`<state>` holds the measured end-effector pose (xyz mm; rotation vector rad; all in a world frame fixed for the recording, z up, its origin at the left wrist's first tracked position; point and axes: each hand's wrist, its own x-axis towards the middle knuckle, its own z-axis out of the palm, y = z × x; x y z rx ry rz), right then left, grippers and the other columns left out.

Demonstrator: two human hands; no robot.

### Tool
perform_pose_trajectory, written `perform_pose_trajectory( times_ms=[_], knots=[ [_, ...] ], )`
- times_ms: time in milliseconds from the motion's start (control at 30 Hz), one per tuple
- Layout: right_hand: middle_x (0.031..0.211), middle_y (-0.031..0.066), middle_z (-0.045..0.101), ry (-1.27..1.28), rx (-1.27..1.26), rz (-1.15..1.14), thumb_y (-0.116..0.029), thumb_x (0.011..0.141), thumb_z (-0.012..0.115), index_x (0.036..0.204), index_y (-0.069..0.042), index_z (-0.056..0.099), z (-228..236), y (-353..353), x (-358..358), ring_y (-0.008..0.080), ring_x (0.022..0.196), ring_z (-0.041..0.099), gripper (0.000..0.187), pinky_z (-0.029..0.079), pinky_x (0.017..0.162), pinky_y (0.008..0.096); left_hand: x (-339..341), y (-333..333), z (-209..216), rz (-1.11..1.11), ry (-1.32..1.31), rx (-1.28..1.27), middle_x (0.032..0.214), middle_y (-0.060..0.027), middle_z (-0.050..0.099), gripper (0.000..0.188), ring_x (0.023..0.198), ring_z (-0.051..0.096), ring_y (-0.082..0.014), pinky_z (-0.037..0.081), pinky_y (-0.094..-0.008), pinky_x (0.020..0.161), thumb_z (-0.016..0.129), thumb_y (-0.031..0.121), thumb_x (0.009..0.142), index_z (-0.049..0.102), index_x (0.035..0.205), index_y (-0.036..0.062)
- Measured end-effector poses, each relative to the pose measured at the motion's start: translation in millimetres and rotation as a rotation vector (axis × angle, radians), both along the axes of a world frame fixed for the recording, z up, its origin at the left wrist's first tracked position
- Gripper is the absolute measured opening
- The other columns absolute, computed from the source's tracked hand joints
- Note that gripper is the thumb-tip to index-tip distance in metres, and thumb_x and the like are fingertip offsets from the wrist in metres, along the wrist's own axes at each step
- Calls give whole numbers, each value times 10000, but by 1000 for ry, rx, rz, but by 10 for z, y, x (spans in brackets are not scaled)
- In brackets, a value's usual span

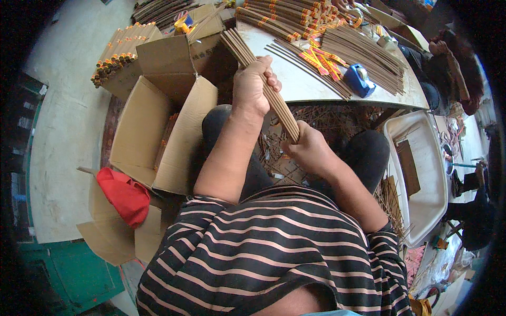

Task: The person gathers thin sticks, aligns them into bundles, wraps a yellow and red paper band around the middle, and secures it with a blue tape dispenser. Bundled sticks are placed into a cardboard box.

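Note:
A bundle of thin brown incense sticks (pixel 283 113) slants across in front of me, over my lap. My left hand (pixel 252 87) is wrapped around its upper part, while my right hand (pixel 310 149) grips the lower end. On the white table (pixel 303 89) just beyond lie loose incense sticks (pixel 366 58), spread out in a flat pile. Red and yellow paper bands (pixel 324 60) rest on some of these sticks. A blue tape dispenser (pixel 359 80) stands near the table's front edge.
Banded bundles (pixel 284 16) are stacked at the table's back. An open cardboard box (pixel 134 129) stands at my left, near a red cloth (pixel 124 197). More bundles (pixel 124 50) sit farther left. A white tub (pixel 427 184) is at my right; another person (pixel 453 68) is beyond.

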<state>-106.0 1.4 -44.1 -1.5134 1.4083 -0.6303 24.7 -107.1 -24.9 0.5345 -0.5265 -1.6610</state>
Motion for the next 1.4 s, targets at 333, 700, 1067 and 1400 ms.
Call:
perform_pose_trajectory(
  times_ms=[333,700,1067,1400],
  knots=[
    [641,54,547,-129,-258,-37,-71,730,622,839,-13,516,-175,-23,-7,136,483,540,163,425,434,265,-102,131,75,-26,-63,-45,566,19,455,214,451,429,-91,367,-246,427,614,153,815,449,684,111],
    [616,54,544,20,-137,-93,-54,725,597,876,-6,503,90,8,75,122,436,519,185,418,392,258,-102,161,211,67,-133,-19,575,18,451,188,460,432,-95,370,-251,427,615,116,794,461,688,98],
    [654,61,537,258,-150,-51,-74,749,604,922,14,494,14,-16,54,142,576,548,224,436,507,268,-64,96,75,72,-143,28,569,4,456,121,466,431,-105,373,-264,432,602,100,777,488,740,84],
    [606,30,492,-458,344,60,-39,723,627,836,-5,475,225,61,2,106,411,488,193,397,352,227,36,174,162,-162,88,-77,550,16,468,99,433,437,-103,369,-246,409,612,95,781,515,798,88]
  ],
)
